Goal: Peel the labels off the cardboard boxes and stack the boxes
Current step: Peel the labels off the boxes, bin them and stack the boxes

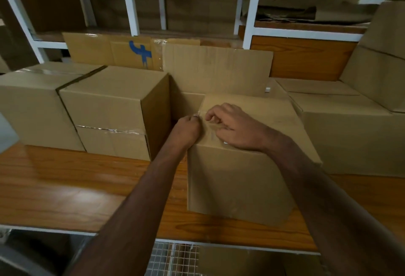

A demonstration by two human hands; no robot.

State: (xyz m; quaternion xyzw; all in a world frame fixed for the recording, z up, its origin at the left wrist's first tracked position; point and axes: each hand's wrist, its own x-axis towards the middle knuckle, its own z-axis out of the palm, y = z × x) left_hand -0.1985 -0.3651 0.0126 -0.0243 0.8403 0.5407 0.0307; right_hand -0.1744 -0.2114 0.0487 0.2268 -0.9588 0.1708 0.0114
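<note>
A cardboard box (238,179) is seen set at the near edge of a wooden surface (65,188), apparently drawn forward from the other boxes so that its top can be worked from above. On that top, near the front left corner, a strip of clear tape or label film (213,129) is being picked at: the left hand (186,129) is curled at the box's left edge with its fingertips pinched on the strip's end, while the right hand (233,127) is laid over the strip just beside it, fingers bent, seemingly to press the box steady and to lift the film; whether the right hand truly grips the film cannot be told. To the left of the worked box, two closed boxes (109,109) are stood side by side, one banded with clear tape. Behind it, a flap (217,69) is raised upright. More boxes (350,135) are stacked to its right.
</note>
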